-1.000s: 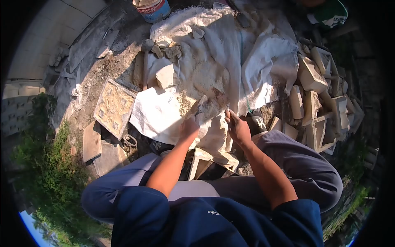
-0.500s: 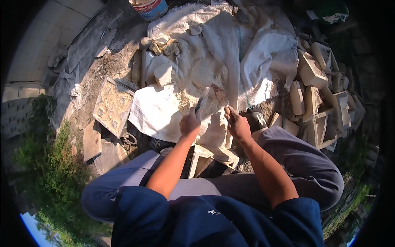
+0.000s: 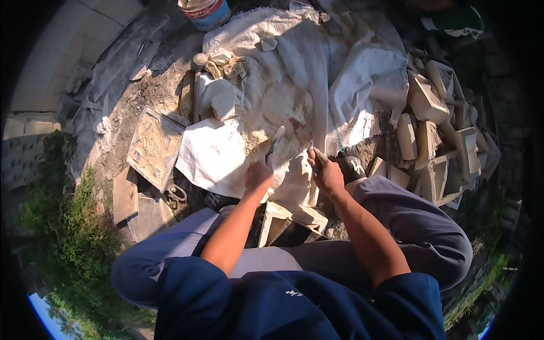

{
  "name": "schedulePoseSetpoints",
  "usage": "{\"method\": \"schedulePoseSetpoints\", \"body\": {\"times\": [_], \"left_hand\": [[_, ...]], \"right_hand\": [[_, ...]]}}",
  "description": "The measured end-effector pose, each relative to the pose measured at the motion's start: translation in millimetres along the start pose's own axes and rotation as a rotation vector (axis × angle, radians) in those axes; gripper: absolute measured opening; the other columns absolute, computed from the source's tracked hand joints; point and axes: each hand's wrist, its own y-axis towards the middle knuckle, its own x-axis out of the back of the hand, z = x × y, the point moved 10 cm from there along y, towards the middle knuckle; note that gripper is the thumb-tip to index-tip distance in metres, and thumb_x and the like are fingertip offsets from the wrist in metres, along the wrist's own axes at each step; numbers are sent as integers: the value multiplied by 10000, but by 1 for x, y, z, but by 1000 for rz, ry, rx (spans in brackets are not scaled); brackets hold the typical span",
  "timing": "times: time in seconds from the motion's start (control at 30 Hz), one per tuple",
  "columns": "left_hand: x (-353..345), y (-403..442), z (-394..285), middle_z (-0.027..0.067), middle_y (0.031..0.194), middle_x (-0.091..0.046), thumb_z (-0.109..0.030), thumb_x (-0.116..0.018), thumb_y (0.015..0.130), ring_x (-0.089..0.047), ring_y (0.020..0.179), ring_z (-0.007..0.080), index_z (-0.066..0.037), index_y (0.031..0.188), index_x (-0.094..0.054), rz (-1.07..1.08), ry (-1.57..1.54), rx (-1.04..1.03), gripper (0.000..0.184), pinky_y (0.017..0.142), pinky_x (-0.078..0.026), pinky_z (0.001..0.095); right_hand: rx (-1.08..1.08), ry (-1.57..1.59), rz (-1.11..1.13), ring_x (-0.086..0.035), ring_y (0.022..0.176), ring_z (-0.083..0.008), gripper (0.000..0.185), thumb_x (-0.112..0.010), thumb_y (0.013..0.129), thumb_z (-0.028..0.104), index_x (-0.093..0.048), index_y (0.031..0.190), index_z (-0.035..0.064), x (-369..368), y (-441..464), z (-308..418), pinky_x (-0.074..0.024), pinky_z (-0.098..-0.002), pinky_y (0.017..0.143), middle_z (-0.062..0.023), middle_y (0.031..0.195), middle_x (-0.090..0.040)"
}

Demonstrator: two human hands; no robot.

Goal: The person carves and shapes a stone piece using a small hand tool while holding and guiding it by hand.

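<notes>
My left hand (image 3: 259, 174) is closed around the handle of a tool with a narrow pale blade (image 3: 277, 137). The blade points away from me over the white woven sack (image 3: 207, 156); its exact kind is unclear. Closed too, my right hand (image 3: 327, 172) stays a short way to the right, gripping something small that mostly hides in the fingers. Pale crumbs and powder (image 3: 258, 141) lie on the sack around the blade. Below my hands, between my legs, sits a broken hollow cream-coloured block (image 3: 277, 214). A flat pale stone chunk (image 3: 226, 106) rests on the sack, farther off to the left.
Hollow blocks (image 3: 428, 102) are piled at the right. A sand-covered square tray (image 3: 153, 148) and flat slabs (image 3: 126, 194) lie left. Smaller stones (image 3: 233, 69) sit beside a round-headed stick (image 3: 199, 60). A bucket (image 3: 207, 14) stands at the back; another person's green-clad part (image 3: 459, 21) shows top right.
My left hand and its tool have shifted slightly toward me and to the left, with the blade tip lower. My right hand has barely moved.
</notes>
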Motion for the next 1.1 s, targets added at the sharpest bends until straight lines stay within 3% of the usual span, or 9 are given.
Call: {"method": "schedulePoseSetpoints", "body": {"times": [0.33, 0.5, 0.53, 0.63, 0.67, 0.73, 0.8, 0.87, 1.1], "left_hand": [[-11, -3, -3, 314, 959, -684, -431, -444, 1025, -662, 971, 479, -13, 1083, -635, 89, 32, 17, 464, 865, -513, 535], [-21, -11, -9, 286, 940, -700, -380, -449, 1018, -675, 920, 469, -17, 1103, -619, 72, -7, -137, 410, 830, -523, 539], [-22, -9, -5, 294, 943, -697, -356, -493, 993, -678, 923, 457, -15, 1106, -619, 62, -41, -73, 380, 845, -522, 532], [-19, -11, 1, 299, 953, -695, -326, -537, 966, -680, 945, 444, -12, 1094, -629, 109, 10, -45, 351, 866, -518, 520], [-3, -15, -8, 295, 928, -697, -304, -562, 953, -687, 936, 432, -10, 1075, -647, 3, -11, -68, 329, 863, -523, 515], [-38, -4, 17, 283, 901, -700, -315, -554, 958, -689, 907, 438, -16, 1065, -648, -25, 69, -147, 331, 842, -527, 525], [-24, -6, -4, 271, 874, -703, -326, -546, 963, -691, 878, 445, -21, 1056, -650, -58, 143, -230, 335, 820, -531, 535], [-14, -10, -6, 268, 865, -701, -355, -521, 983, -687, 869, 452, -34, 1067, -625, 16, -13, -62, 347, 811, -529, 540], [-21, -14, -20, 270, 887, -700, -396, -497, 998, -680, 911, 456, -54, 1097, -596, 53, 46, -121, 370, 846, -517, 535]], "right_hand": [[-30, 0, 6, -664, 908, -461, 417, -609, 971, 381, -600, 1351, 208, -2, -2, -1, -532, -498, 762, -278, 917, -681], [-11, -30, 27, -667, 907, -460, 425, -609, 969, 371, -591, 1362, 209, -8, 2, -8, -533, -496, 762, -278, 933, -683], [68, -9, -43, -666, 888, -465, 436, -610, 966, 375, -583, 1367, 206, -8, 3, -9, -529, -504, 749, -277, 915, -683], [-64, -3, 44, -662, 932, -463, 434, -619, 968, 347, -580, 1371, 192, 1, -3, 3, -534, -489, 775, -281, 956, -682], [-64, -6, 54, -662, 932, -463, 434, -619, 968, 347, -580, 1371, 192, -1, -6, 2, -534, -489, 775, -281, 956, -682], [-69, -22, 70, -660, 934, -462, 434, -614, 972, 349, -576, 1376, 196, -1, -3, 4, -533, -485, 774, -281, 964, -680], [-25, -12, 36, -658, 922, -465, 433, -608, 974, 364, -580, 1372, 195, 1, -3, 4, -530, -490, 765, -280, 950, -680], [38, -1, -8, -656, 910, -467, 429, -602, 974, 386, -593, 1359, 195, 0, 0, 2, -526, -498, 753, -276, 933, -679], [10, 5, -9, -661, 902, -460, 436, -619, 964, 366, -598, 1355, 173, 6, -6, 10, -529, -495, 749, -278, 923, -677]]}}
